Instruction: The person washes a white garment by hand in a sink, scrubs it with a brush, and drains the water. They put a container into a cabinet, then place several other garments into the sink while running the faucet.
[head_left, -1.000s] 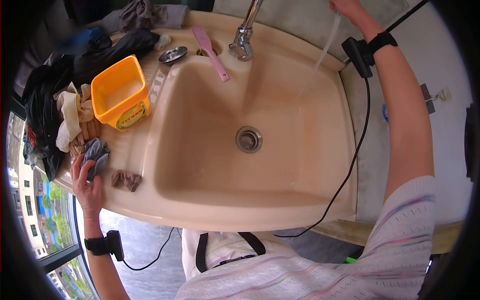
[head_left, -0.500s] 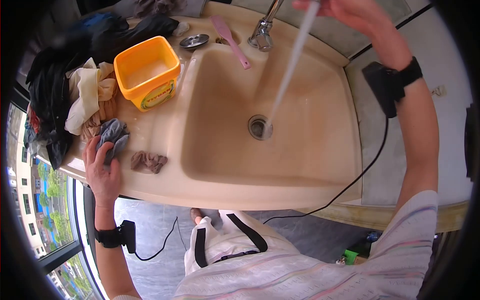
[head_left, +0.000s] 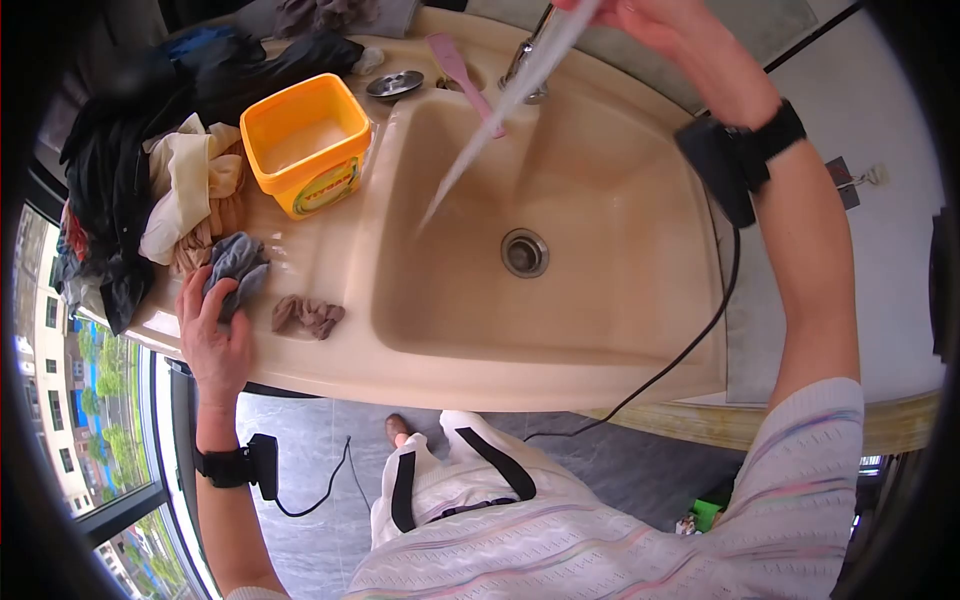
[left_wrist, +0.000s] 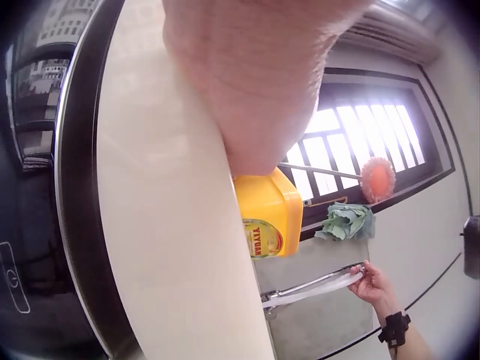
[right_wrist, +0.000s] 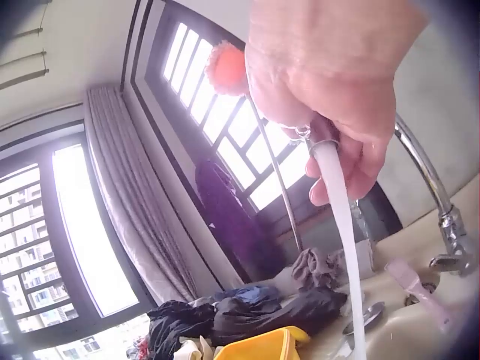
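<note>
Up at the top of the head view, my right hand [head_left: 655, 22] grips the end of the faucet spout [right_wrist: 324, 142], its fingers curled round the metal in the right wrist view. Water [head_left: 505, 108] streams from it and lands at the left side of the beige basin [head_left: 600, 300]. On the left counter, my left hand [head_left: 215, 345] rests with relaxed fingers on a crumpled grey cloth [head_left: 238, 262]. Just right of that hand lies a small brown cloth piece [head_left: 308, 316]. An orange tub [head_left: 305, 185] stands behind, upright.
A pile of dark clothes [head_left: 120, 190] and pale cloth [head_left: 185, 195] lies along the far left. Near the faucet base are a pink brush [head_left: 460, 70] and a metal drain cover [head_left: 395, 84]. A black cable [head_left: 690, 345] hangs from my right wrist across the basin's right edge.
My right hand has swung the spout leftward, so the water has moved from the basin's right side past the drain to its left side. My left hand stays at the grey cloth.
</note>
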